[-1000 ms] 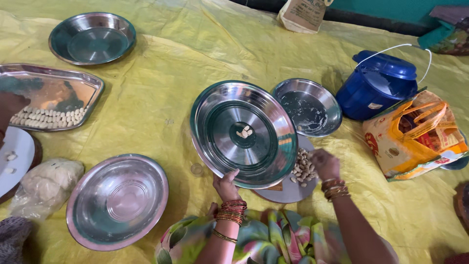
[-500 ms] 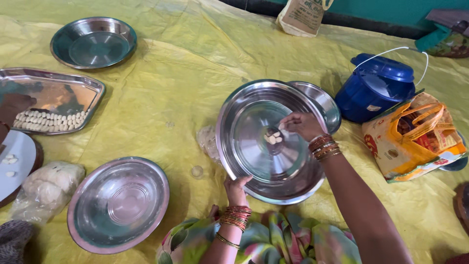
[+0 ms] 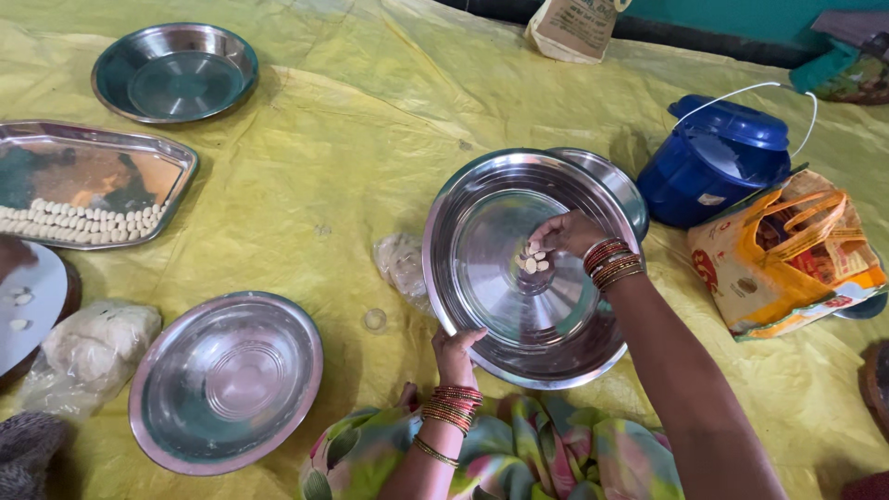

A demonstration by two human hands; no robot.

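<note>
My left hand (image 3: 456,350) grips the near rim of a large round steel plate (image 3: 482,241), holding it tilted up off the yellow sheet. My right hand (image 3: 567,233) reaches over the plate's middle, fingers bunched just above several small pale dough pieces (image 3: 533,263) lying on the plate's centre. A second steel bowl (image 3: 619,185) peeks out behind the plate's far rim. Bangles sit on both wrists.
An empty steel bowl (image 3: 227,380) lies at near left, another steel bowl (image 3: 176,72) far left. A rectangular steel tray (image 3: 102,167) holds rows of pale pieces. A dough lump in plastic (image 3: 97,341) is at left. A blue lidded pail (image 3: 718,157) and an orange bag (image 3: 787,255) stand right.
The tilted plate has shifted right, covering the bowl behind it. My right hand rose from the pile by the plate's lower edge and now sits over the plate's centre.
</note>
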